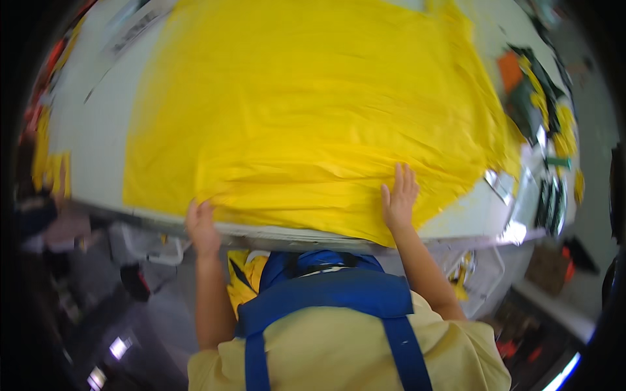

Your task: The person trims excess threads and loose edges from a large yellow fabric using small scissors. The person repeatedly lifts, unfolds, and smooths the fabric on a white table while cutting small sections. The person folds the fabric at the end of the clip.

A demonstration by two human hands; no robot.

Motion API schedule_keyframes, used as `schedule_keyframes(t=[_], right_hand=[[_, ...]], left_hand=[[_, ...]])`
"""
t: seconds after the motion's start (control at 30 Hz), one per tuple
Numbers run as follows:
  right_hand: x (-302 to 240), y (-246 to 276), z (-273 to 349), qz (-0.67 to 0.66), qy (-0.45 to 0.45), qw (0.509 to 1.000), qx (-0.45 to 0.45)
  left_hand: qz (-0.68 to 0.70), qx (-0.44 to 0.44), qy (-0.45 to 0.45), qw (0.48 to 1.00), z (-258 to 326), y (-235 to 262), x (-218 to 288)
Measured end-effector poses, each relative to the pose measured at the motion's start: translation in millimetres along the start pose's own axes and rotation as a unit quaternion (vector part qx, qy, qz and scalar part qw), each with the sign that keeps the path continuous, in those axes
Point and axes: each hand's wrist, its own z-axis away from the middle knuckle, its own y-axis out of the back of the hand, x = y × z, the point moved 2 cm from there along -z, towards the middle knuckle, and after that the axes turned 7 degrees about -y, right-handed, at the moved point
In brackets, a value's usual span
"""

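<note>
A large yellow sheet [287, 98], thin and wrinkled like coated fabric, lies spread across the white table [91, 143]. At its near edge, left of my body, my left hand [203, 228] has curled fingers closed on the sheet's border; the fingertips are slightly blurred. Creases run from there toward the right. My right hand [400, 199] rests flat on the sheet near its front right part, fingers stretched out and holding nothing. Between my hands the sheet's front edge slopes down to the table's rim.
Dark green and yellow scraps [538, 98] and an orange piece [510, 72] lie at the table's right end. Near them are a shiny metal piece [501, 186] and a green roll-like item [559, 161]. Another person's hand [62, 186] shows at far left.
</note>
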Motion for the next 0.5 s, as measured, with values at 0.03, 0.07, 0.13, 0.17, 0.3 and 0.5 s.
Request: schedule_keyframes(t=[0.03,0.07,0.13,0.17,0.3,0.5], right_hand=[[16,11,-10,-0.043,0.012,0.998,0.032],[35,24,-21,-0.087,0.028,0.994,0.062],[92,51,-52,-0.129,0.034,0.98,0.147],[132,66,-72,-0.125,0.027,0.972,0.197],[230,127,-137,0.069,-0.027,0.974,0.212],[261,131,-186,0.308,-0.036,0.948,-0.07]], left_hand=[[0.011,0.013,0.019,1.0,1,-4,19],[0.03,-0.029,0.001,0.999,-1,-4,34],[-0.008,-0.119,-0.021,0.993,-14,6,54],[-0.064,-0.161,-0.025,0.985,-22,18,58],[-0.136,-0.187,-0.008,0.973,-37,37,78],[-0.016,-0.082,-0.005,0.997,-40,34,102]])
